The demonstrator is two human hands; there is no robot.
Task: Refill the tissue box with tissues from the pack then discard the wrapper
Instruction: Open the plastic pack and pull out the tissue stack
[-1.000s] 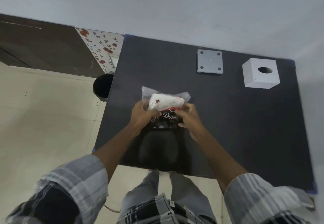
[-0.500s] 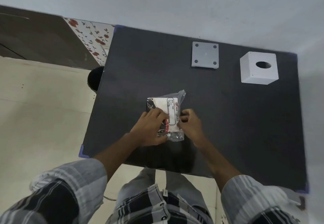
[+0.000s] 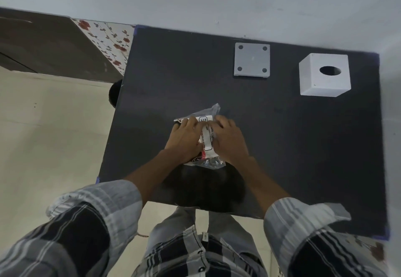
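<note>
Tissue pack (image 3: 206, 137) is pinned flat on the dark surface (image 3: 282, 146) at centre, grasped by left hand (image 3: 184, 140) and right hand (image 3: 230, 142). Tissue box (image 3: 324, 74) stands at 2 o'clock, well apart. Judged risk: slick wrapper may slip or tear unevenly, scattering tissues.

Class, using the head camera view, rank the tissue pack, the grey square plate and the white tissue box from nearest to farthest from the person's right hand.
1. Tissue pack: under the right hand, touching it, near the table's front.
2. Grey square plate: straight beyond the hand, toward the wall.
3. White tissue box: far right corner.
</note>
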